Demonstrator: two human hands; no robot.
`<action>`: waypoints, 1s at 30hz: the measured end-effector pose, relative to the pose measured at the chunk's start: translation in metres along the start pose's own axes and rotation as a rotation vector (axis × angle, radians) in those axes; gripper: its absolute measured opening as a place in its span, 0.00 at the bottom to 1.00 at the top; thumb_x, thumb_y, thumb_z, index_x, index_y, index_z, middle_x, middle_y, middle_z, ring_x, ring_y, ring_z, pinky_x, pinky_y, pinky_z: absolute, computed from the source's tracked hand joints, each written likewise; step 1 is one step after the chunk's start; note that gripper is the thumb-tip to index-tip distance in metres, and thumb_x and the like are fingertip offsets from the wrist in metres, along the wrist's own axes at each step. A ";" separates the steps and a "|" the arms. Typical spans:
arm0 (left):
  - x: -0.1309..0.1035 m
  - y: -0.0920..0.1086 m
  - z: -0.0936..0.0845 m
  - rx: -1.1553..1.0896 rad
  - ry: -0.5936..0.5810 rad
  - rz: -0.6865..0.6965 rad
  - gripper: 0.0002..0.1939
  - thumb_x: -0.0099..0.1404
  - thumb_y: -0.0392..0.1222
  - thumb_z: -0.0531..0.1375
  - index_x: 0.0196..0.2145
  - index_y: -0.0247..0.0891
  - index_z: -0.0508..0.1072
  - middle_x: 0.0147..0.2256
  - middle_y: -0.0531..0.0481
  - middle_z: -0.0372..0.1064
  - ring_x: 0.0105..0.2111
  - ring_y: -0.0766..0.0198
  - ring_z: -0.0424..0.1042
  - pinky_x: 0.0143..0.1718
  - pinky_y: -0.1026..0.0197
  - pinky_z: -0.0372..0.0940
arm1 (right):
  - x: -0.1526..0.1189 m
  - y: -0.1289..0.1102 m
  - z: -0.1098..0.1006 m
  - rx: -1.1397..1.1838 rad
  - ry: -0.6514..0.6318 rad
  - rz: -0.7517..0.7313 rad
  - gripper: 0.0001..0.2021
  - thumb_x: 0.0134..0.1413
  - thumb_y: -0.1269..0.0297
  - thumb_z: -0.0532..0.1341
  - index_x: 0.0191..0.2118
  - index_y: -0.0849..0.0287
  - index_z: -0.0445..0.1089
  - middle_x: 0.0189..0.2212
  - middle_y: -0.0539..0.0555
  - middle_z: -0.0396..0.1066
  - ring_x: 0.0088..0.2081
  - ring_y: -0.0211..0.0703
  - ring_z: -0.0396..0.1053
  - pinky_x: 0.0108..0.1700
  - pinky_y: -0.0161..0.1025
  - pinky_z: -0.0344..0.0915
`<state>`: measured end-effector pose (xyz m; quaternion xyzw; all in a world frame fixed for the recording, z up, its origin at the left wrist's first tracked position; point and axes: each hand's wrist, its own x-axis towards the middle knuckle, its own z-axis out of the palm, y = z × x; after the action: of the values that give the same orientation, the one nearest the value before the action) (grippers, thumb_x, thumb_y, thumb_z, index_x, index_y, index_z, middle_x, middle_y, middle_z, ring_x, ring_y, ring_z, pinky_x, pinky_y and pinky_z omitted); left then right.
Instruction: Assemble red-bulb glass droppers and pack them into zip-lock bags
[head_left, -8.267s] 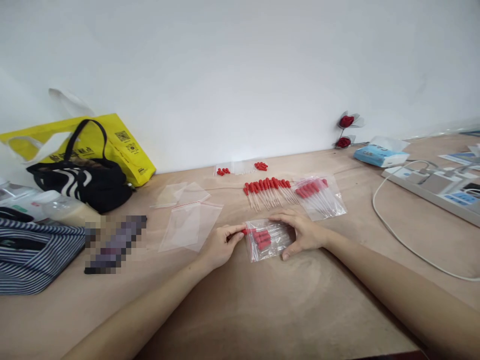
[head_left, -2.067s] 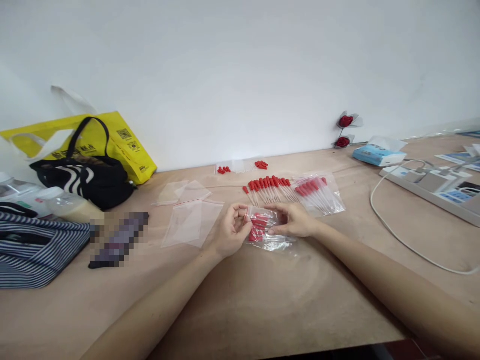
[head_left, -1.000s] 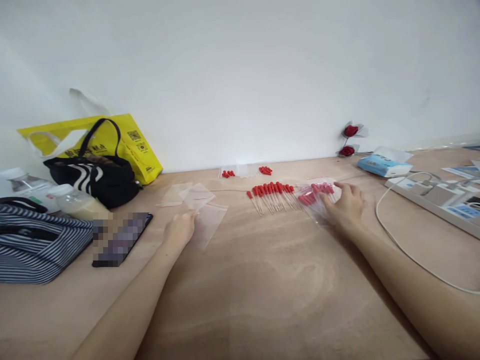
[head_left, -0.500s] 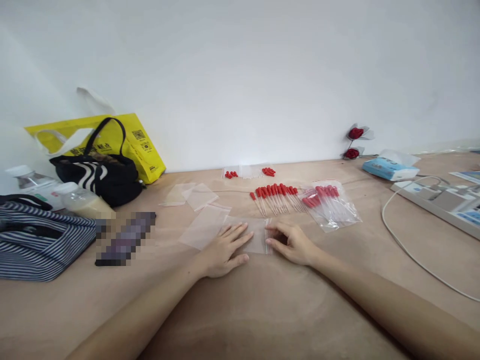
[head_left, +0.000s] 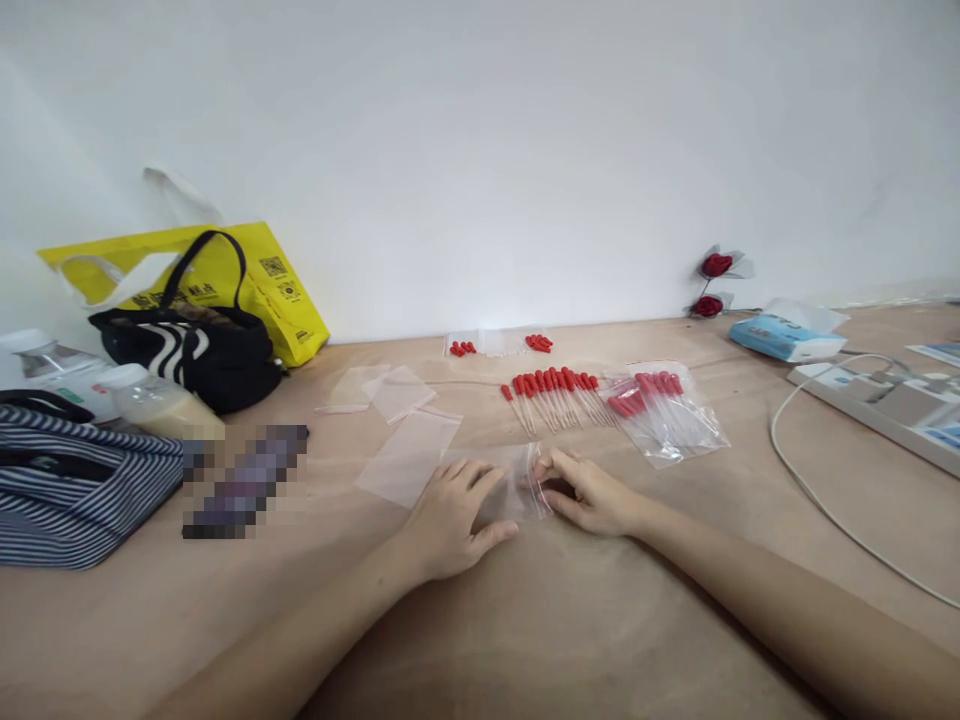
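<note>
A clear zip-lock bag lies in front of me with its red-lined edge to the right. My left hand rests over the bag's left part, fingers apart and thumb stretched out. At the zip edge my right hand has its fingers curled and grips the mouth, which is raised and bowed. Just beyond lies a row of droppers with red bulbs and thin clear stems. To their right, a filled zip-lock bag holds more red-bulbed droppers. A flat clear bag sits left of my left hand.
More flat bags lie farther back. By the wall are small red bulbs on clear plastic. At left stand a striped bag, a bottle, a black bag and a yellow bag. A tissue pack and power strip with cable lie right.
The bag's zip edge has lifted and bent in my right hand's fingers. My left hand's fingers have bent more, and its thumb has moved slightly right.
</note>
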<state>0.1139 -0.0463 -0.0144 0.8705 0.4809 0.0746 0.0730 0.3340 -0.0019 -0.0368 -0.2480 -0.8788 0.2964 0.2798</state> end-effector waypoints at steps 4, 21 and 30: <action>0.009 -0.010 0.004 -0.042 -0.053 0.026 0.34 0.61 0.57 0.47 0.59 0.37 0.46 0.60 0.42 0.42 0.60 0.55 0.43 0.58 0.49 0.44 | -0.001 0.004 -0.002 -0.027 0.014 -0.041 0.10 0.48 0.71 0.57 0.38 0.55 0.58 0.37 0.53 0.68 0.38 0.42 0.67 0.42 0.42 0.61; -0.002 -0.006 0.010 0.006 -0.002 -0.128 0.28 0.63 0.53 0.44 0.57 0.34 0.53 0.59 0.40 0.48 0.58 0.54 0.49 0.56 0.49 0.47 | 0.098 0.030 -0.012 -0.605 0.311 0.523 0.12 0.49 0.56 0.56 0.31 0.58 0.71 0.36 0.58 0.70 0.42 0.50 0.63 0.44 0.47 0.53; -0.011 0.007 0.009 0.019 0.103 -0.152 0.23 0.60 0.54 0.49 0.49 0.40 0.63 0.51 0.41 0.59 0.50 0.50 0.58 0.48 0.45 0.54 | 0.131 0.032 0.003 -0.578 0.276 0.717 0.11 0.48 0.66 0.56 0.35 0.69 0.70 0.39 0.70 0.68 0.45 0.59 0.62 0.45 0.52 0.50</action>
<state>0.1155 -0.0598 -0.0227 0.8271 0.5496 0.1090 0.0452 0.2467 0.0980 -0.0151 -0.6401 -0.7390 0.0821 0.1935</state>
